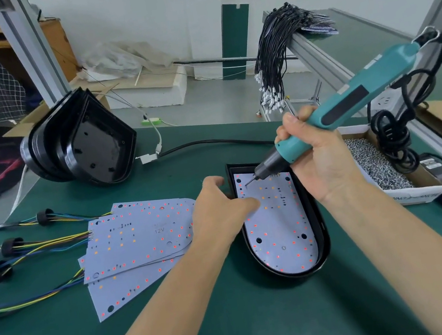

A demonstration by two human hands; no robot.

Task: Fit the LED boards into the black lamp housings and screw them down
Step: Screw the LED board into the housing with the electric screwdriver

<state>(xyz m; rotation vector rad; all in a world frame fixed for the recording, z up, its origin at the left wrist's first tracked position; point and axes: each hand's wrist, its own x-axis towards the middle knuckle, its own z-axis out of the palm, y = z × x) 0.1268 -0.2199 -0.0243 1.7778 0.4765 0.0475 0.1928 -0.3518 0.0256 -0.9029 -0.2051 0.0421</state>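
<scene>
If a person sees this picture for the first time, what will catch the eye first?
The teal electric screwdriver in the right hand, its tip on the far left corner of the LED board in the black housing. Left of it, the left hand steadies that board, beside loose wired LED boards.

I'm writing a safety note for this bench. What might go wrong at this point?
The electric screwdriver in the right hand meets the LED board at a slant, so its bit may slip and scratch it. The left hand steadies the board near the tip and might get jabbed.
</scene>
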